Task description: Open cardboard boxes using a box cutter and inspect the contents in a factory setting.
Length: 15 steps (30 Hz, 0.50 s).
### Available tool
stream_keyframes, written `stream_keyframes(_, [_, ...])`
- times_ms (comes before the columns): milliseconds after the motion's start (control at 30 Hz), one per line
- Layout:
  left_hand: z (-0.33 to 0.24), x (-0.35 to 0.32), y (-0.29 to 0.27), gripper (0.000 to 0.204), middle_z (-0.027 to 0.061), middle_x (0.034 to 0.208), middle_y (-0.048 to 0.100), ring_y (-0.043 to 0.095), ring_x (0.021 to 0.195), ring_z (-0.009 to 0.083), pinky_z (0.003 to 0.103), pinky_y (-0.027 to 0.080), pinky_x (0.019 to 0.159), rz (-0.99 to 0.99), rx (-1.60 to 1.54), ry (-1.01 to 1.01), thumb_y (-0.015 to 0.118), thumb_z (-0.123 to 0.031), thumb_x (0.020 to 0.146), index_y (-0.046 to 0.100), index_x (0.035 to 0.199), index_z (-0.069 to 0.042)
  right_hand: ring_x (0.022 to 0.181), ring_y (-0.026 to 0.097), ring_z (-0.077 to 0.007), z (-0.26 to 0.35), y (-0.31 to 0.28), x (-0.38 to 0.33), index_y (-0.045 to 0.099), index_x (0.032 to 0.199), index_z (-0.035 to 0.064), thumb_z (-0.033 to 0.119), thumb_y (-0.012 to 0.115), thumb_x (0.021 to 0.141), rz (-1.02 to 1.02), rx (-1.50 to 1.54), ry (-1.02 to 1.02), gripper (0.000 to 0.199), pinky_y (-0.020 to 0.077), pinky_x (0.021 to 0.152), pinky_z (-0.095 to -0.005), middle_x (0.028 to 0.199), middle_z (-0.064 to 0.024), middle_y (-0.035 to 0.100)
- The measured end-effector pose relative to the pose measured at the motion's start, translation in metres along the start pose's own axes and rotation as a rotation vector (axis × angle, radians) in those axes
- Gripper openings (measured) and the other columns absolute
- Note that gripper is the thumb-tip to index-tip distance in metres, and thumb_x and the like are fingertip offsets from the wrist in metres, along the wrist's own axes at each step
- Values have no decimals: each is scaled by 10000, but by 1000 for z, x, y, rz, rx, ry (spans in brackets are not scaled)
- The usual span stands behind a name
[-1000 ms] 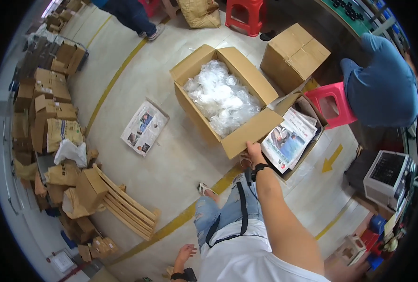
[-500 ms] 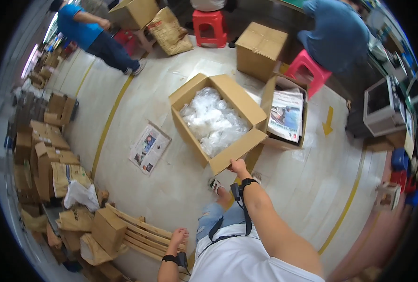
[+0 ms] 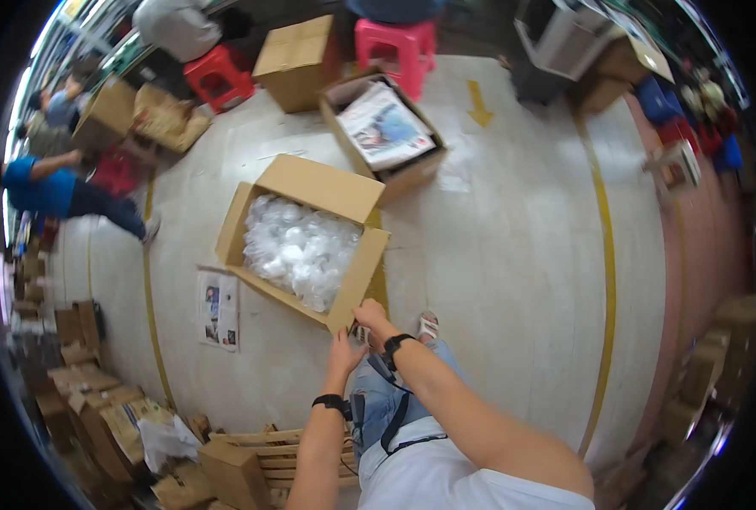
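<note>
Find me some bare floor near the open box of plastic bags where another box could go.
Widest bare floor lies right of the open brown cardboard box of clear plastic bags, out to the yellow floor line. A narrower strip runs along its left, above the printed sheet. Stacked cartons crowd the lower left.

I count two of my hands, left (image 3: 341, 350) and right (image 3: 369, 316), each with one black wristband. Two open boxes sit mid-frame: one of clear bags (image 3: 301, 246), one of papers (image 3: 384, 136). Upper frame: two stools, red (image 3: 217, 76) and pink (image 3: 396, 47). One leaflet (image 3: 218, 308) lies at left.
</note>
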<state>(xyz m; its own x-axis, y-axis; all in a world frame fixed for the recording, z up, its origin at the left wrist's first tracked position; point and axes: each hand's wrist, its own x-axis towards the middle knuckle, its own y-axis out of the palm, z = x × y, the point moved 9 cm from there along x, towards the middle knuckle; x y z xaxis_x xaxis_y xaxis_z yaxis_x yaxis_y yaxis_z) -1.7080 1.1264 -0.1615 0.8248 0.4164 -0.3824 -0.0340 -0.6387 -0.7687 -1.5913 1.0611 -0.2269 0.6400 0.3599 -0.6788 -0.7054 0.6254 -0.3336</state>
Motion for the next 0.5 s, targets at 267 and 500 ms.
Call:
stream_keyframes(267, [-44,-27,79,357,197,882,637,620,821,376,458,490,729,322,479,15,497,-371,825,572,972,-54,827,630,-343,-107,-32,-49,661,753,-27,315,573,730,-87,2,125,354,494,725,-412,815,-235,632])
stream_keyframes(500, [-93,-75,206,279,156,898,656,642,849,303,395,519,710,630,715,443,477,-258,829,669,851,-57,656,642,-245,-211,-90,-131,661,841,8,426,471,806,-88,166,-73,460,505,624,-342,725,-156,652])
